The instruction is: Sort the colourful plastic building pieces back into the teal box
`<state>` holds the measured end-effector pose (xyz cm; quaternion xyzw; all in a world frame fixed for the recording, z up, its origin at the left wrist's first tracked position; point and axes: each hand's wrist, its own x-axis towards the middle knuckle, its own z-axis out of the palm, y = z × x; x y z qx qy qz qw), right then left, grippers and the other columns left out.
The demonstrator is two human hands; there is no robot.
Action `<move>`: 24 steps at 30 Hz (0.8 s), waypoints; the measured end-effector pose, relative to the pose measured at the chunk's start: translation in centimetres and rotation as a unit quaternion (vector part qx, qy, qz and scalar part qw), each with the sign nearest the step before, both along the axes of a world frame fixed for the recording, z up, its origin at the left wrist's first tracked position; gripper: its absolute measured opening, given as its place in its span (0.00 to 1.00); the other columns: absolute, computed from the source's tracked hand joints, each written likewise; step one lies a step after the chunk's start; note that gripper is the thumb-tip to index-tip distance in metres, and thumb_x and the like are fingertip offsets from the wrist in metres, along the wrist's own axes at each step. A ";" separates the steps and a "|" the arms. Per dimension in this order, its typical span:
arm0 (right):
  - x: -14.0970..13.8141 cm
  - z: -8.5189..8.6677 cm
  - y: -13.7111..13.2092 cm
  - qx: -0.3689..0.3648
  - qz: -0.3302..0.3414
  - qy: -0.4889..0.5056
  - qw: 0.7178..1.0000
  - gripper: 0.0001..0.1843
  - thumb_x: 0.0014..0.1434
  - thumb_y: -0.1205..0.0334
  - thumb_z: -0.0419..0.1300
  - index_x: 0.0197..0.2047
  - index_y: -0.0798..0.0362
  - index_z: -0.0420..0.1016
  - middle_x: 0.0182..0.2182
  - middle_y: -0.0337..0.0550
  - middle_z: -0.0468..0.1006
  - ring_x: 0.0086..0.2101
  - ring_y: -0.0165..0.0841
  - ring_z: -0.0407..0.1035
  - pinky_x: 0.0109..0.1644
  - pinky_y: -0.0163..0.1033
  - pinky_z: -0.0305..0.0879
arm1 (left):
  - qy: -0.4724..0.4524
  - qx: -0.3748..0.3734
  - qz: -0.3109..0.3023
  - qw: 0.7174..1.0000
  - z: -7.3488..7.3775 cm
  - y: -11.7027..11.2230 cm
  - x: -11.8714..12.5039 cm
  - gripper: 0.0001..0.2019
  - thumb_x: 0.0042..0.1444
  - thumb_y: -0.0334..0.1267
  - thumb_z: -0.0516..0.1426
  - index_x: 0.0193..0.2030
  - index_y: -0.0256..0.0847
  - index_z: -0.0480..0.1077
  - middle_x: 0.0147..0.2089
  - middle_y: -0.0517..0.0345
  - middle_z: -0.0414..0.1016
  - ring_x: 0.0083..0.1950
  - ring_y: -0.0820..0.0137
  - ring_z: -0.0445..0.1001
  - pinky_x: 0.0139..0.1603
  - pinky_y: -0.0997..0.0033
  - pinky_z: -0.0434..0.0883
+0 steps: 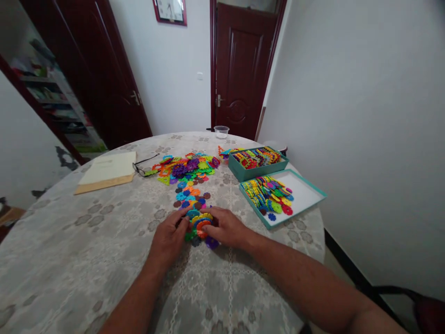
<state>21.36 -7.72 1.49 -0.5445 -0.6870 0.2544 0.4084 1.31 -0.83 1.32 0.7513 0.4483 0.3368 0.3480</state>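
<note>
My right hand (pixel 225 227) is closed around a short row of flower-shaped plastic discs (pixel 202 221), yellow, blue and orange, standing face to face. From the other side, my left hand (pixel 171 233) pinches at a teal disc (pixel 193 214) beside that row; part of the grip is hidden by the fingers. Under and in front of both hands lie loose discs, among them a purple one (pixel 212 242) and a dark one (pixel 196 241). Farther off, scattered discs (pixel 187 191) lead to a heaped pile of coloured plastic pieces (pixel 189 167).
At right, a teal box (pixel 248 173) holds packed rows of pieces. Its white-floored lid (pixel 306 188) contains more discs (pixel 273 195). Eyeglasses (pixel 139 170) and a paper pad (pixel 107 168) lie at left. A clear plastic cup (pixel 221 132) stands near the far edge of the cloth-covered table (pixel 86 260).
</note>
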 end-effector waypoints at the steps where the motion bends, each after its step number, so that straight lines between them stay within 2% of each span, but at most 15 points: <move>1: 0.0 0.0 0.0 -0.005 0.001 0.001 1.000 0.25 0.59 0.66 0.67 0.61 0.51 0.79 0.47 0.44 0.82 0.43 0.35 0.75 0.50 0.37 0.69 | 0.002 0.002 -0.013 1.000 -0.1 0.0 0.0 0.23 0.63 0.50 0.55 0.57 0.44 0.81 0.54 0.50 0.85 0.51 0.56 0.83 0.56 0.55 0.79; 4: 0.2 0.3 -0.1 -0.022 0.024 -0.003 0.999 0.20 0.60 0.66 0.67 0.56 0.50 0.81 0.44 0.40 0.81 0.41 0.34 0.74 0.48 0.36 0.68 | 0.004 0.017 -0.050 0.999 -0.4 -0.1 0.1 0.21 0.63 0.50 0.56 0.57 0.47 0.82 0.57 0.53 0.84 0.57 0.54 0.82 0.64 0.52 0.76; 7: 0.5 0.5 0.0 -0.023 0.019 -0.019 0.999 0.15 0.59 0.67 0.66 0.50 0.49 0.82 0.41 0.39 0.80 0.39 0.33 0.72 0.44 0.34 0.67 | 0.007 0.040 -0.088 0.995 -0.6 -0.2 0.1 0.21 0.66 0.49 0.55 0.59 0.48 0.81 0.57 0.53 0.85 0.56 0.55 0.83 0.64 0.52 0.76; 12: 0.4 0.6 -0.1 -0.008 -0.022 -0.044 0.999 0.14 0.58 0.64 0.67 0.49 0.50 0.82 0.40 0.39 0.79 0.40 0.33 0.72 0.44 0.35 0.66 | -0.007 0.121 -0.143 0.982 -1.0 -0.1 0.3 0.19 0.69 0.46 0.53 0.58 0.48 0.80 0.58 0.51 0.84 0.58 0.59 0.82 0.65 0.57 0.76; 15: 0.8 1.5 -0.4 -0.014 -0.008 -0.060 0.998 0.11 0.57 0.63 0.68 0.44 0.49 0.81 0.36 0.36 0.79 0.36 0.32 0.71 0.39 0.34 0.64 | 0.000 0.152 -0.154 0.976 -1.3 0.0 0.4 0.19 0.70 0.44 0.52 0.59 0.47 0.80 0.58 0.50 0.83 0.58 0.60 0.81 0.64 0.59 0.76; 17: 2.1 2.7 -0.6 -0.014 -0.021 -0.078 0.997 0.07 0.57 0.63 0.68 0.40 0.48 0.79 0.33 0.35 0.78 0.34 0.32 0.70 0.37 0.35 0.62 | 0.016 0.161 -0.150 0.975 -1.4 -0.1 0.2 0.20 0.70 0.45 0.52 0.61 0.46 0.78 0.58 0.50 0.83 0.58 0.60 0.81 0.63 0.59 0.76; 19: 4.4 4.2 -0.8 -0.011 -0.065 -0.105 0.992 0.03 0.59 0.61 0.66 0.37 0.49 0.78 0.32 0.36 0.77 0.32 0.32 0.68 0.36 0.36 0.59 | 0.042 0.162 -0.132 0.977 -1.0 -0.2 -0.2 0.21 0.70 0.47 0.52 0.62 0.45 0.77 0.57 0.49 0.83 0.55 0.59 0.82 0.60 0.59 0.77; 21: 7.5 5.5 -1.2 -0.010 -0.131 -0.129 0.983 0.06 0.61 0.58 0.65 0.37 0.50 0.76 0.31 0.37 0.76 0.32 0.32 0.67 0.36 0.36 0.57 | 0.082 0.151 -0.118 0.978 -0.4 -0.2 -0.7 0.22 0.68 0.49 0.54 0.62 0.45 0.77 0.56 0.49 0.83 0.51 0.58 0.83 0.56 0.59 0.79; 22: 9.2 5.9 -1.4 -0.010 -0.192 -0.148 0.970 0.07 0.62 0.56 0.64 0.39 0.50 0.76 0.32 0.38 0.77 0.32 0.33 0.67 0.36 0.37 0.57 | 0.105 0.143 -0.116 0.977 -0.1 -0.2 -1.1 0.22 0.66 0.50 0.55 0.61 0.46 0.77 0.56 0.49 0.83 0.51 0.58 0.82 0.55 0.59 0.79; 24: 12.6 6.0 -2.0 -0.010 -0.332 -0.183 0.925 0.09 0.63 0.55 0.62 0.43 0.51 0.77 0.35 0.41 0.78 0.35 0.35 0.69 0.38 0.37 0.58 | 0.153 0.125 -0.116 0.973 0.4 -0.1 -1.8 0.24 0.62 0.53 0.59 0.61 0.47 0.78 0.59 0.49 0.81 0.56 0.54 0.80 0.59 0.55 0.77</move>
